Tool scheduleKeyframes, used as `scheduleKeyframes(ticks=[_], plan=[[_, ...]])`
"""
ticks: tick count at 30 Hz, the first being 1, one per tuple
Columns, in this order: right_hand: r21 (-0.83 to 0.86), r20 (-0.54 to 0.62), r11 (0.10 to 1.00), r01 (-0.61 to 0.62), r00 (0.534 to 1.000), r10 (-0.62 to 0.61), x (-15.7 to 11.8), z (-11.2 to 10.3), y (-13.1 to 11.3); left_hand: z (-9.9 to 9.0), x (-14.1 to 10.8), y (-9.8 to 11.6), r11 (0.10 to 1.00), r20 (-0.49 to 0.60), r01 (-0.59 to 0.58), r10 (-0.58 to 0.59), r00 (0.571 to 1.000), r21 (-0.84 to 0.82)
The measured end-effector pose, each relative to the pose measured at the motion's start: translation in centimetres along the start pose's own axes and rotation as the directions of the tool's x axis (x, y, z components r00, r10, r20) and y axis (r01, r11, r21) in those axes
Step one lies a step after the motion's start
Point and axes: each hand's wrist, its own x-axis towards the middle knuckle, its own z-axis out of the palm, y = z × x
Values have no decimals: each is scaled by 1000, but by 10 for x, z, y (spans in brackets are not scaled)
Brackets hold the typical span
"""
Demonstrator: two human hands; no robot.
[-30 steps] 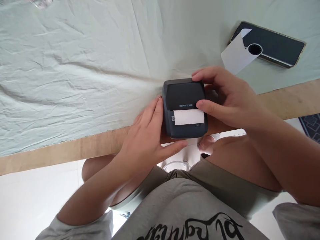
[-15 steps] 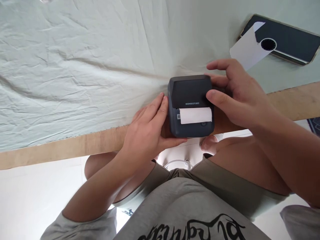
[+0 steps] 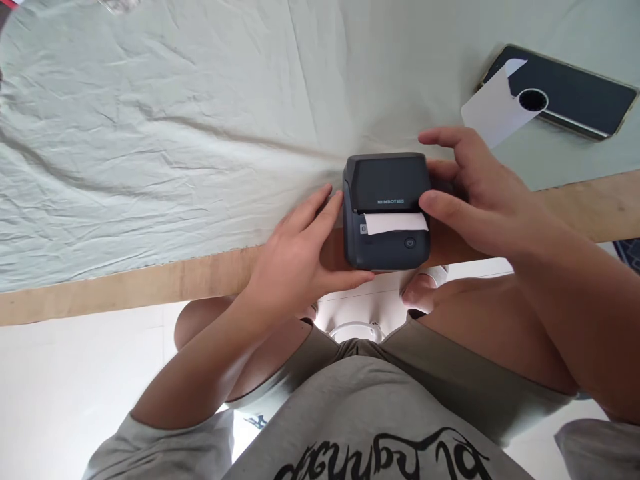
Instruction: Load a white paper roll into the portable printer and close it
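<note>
1. I see the dark printer (image 3: 390, 183) at the wooden table edge (image 3: 150, 285), white paper (image 3: 397, 223) protruding from its slot.
2. I have the left hand (image 3: 295, 260) along its left side, thumb and fingers apart.
3. My right hand (image 3: 480, 190), digits parted, touches its right side.
4. Farther right, curled paper (image 3: 490, 110) overlaps a phone (image 3: 590, 93).

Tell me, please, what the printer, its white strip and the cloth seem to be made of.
Printer: probably plastic, dark, with a soft sheen and rounded corners.
White strip: likely paper, matt, thin and slightly curled.
Cloth: apparently woven fabric, dull, with creases; fibre unclear.
</note>
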Motion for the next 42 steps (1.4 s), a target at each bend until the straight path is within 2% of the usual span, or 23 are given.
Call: scheduleKeyframes(ticks=[2, 6, 10, 16, 20, 23, 27, 29, 30, 33, 34, 37, 40, 42], plan=[[-83, -13, 996, 28, 999, -30, -2, -3, 3, -2, -1, -2, 996, -28, -7, 4, 1000, -91], [-153, -122, 986, 68, 989, -87, -2, -8, 0, -1, -3, -7, 915, -196, -55, -27, 980, -399], [-162, -237, 982, 101, 962, -139, -3, -6, -11, -1, -2, -12, 799, -215, -94, -45, 976, -593], [-155, -365, 973, 169, 906, -216, -4, 3, -30, -5, 1, -17, 741, -202, -85, -69, 977, -666], [-168, -492, 979, 119, 850, -187, 1, 6, -38, -4, 5, -14, 751, -242, -92, -93, 966, -654], [-119, -533, 984, 129, 828, -173, 6, 8, -39, -4, 9, -7, 742, -263, -74, -141, 954, -666], [-129, -562, 971, 200, 792, -238, 12, 9, -36, -5, 14, 1, 689, -243, -62, -169, 955, -722], [-168, -529, 965, 203, 807, -262, 16, 8, -37, -5, 15, 5, 691, -277, -110, -134, 952, -714], [-204, -481, 957, 206, 830, -281, 19, 7, -38, -5, 16, 6, 707, -303, -135, -118, 946, -694], [-397, -214, 883, 250, 911, -354, 31, -1, -40, -3, 18, 10, 772, -376, -189, -69, 924, -607], [-475, -126, 839, 265, 923, -362, 35, -4, -40, -2, 19, 12, 787, -386, -188, -68, 920, -587], [-631, 83, 728, 270, 956, -283, 49, -14, -38, -1, 22, 16, 796, -329, -133, -87, 940, -590], [-651, 214, 717, 250, 966, -143, 58, -18, -42, -1, 24, 17, 797, -207, -25, -127, 970, -603], [-671, 239, 710, 216, 969, -69, 61, -14, -53, -2, 24, 16, 798, -177, 6, -141, 974, -603]])
